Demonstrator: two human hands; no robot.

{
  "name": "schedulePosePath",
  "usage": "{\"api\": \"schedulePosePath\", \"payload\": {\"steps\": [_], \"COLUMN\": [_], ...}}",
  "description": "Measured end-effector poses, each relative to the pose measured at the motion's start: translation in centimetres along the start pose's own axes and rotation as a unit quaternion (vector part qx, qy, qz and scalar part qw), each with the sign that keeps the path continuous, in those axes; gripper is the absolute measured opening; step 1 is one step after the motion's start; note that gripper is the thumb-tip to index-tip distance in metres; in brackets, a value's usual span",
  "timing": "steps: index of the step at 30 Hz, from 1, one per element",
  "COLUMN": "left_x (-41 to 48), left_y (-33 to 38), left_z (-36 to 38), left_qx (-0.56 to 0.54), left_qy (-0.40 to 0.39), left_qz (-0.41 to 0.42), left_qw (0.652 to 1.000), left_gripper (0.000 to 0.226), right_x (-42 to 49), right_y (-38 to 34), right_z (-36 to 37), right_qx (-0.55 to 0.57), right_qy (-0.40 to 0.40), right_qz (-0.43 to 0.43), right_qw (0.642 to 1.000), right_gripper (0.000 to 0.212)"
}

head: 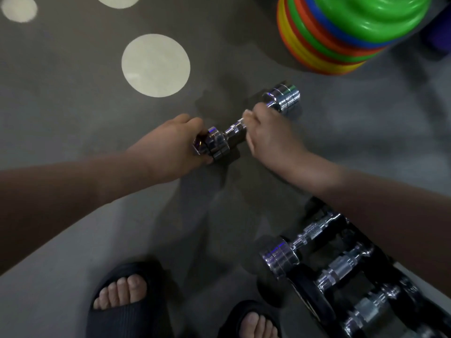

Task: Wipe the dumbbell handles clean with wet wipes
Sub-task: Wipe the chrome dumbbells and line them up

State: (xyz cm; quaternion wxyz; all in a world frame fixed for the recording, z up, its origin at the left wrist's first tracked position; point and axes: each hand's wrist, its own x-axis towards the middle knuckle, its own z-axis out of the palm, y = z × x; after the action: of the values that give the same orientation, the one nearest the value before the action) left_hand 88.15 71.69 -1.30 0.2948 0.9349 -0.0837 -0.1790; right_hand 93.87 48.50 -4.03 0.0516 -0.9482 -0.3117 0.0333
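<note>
My left hand (170,142) grips the shiny dumbbell (284,97) at its 8 o'clock end. My right hand (271,135) is curled tight round the handle (235,129), toward 2 o'clock.

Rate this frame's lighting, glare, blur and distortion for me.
Head view: dim, soft lighting; bright glare spots on the chrome dumbbell gripped by left hand and right hand; forearms look blurred; shadows fan across the floor; wide-angle bending toward the edges.
</note>
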Motion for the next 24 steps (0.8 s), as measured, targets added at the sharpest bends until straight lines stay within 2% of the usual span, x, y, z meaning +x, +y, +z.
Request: {"api": "schedulePosePath", "payload": {"steps": [2, 3, 8, 10, 13, 17, 19, 20, 24], "left_x": [-0.2, -0.2, -0.6, -0.6, -0.4, -0.3, -0.4, -0.4, -0.3], "left_y": [0.2, 0.2, 0.0, 0.0, 0.2, 0.3, 0.1, 0.0, -0.1], "left_z": [0.1, 0.2, 0.5, 0.4, 0.3, 0.3, 0.3, 0.2, 0.3], "left_qx": [0.001, 0.003, 0.002, 0.006, 0.011, 0.012, 0.012, 0.013, 0.015], "left_qy": [0.011, 0.017, 0.018, 0.013, 0.013, 0.002, -0.004, -0.004, 0.011], "left_qz": [0.012, 0.019, 0.043, 0.051, 0.052, 0.066, 0.062, 0.062, 0.067], "left_qw": [1.000, 1.000, 0.999, 0.999, 0.998, 0.998, 0.998, 0.998, 0.998], "left_gripper": [0.043, 0.040, 0.031, 0.031, 0.028, 0.030, 0.029, 0.027, 0.017], "right_x": [-0.5, -0.5, -0.9, -1.2, -1.4, -0.8, -0.8, -0.8, -1.7], "right_y": [-0.1, 0.5, 2.2, 0.5, 0.2, 2.5, 1.9, 1.1, -1.5], "right_z": [0.0, -0.3, -0.8, -0.1, 0.0, -1.1, -0.9, -0.7, -0.2], "right_qx": [0.021, 0.014, -0.049, 0.004, 0.037, -0.060, -0.059, -0.036, 0.042], "right_qy": [-0.014, -0.012, 0.022, 0.017, -0.013, -0.005, 0.004, 0.006, -0.026], "right_qz": [-0.057, -0.057, 0.059, 0.029, -0.044, 0.049, 0.071, 0.057, -0.080], "right_qw": [0.998, 0.998, 0.997, 0.999, 0.998, 0.997, 0.996, 0.998, 0.996], "right_gripper": [0.035, 0.035, 0.018, 0.017, 0.029, 0.017, 0.013, 0.013, 0.037]}}
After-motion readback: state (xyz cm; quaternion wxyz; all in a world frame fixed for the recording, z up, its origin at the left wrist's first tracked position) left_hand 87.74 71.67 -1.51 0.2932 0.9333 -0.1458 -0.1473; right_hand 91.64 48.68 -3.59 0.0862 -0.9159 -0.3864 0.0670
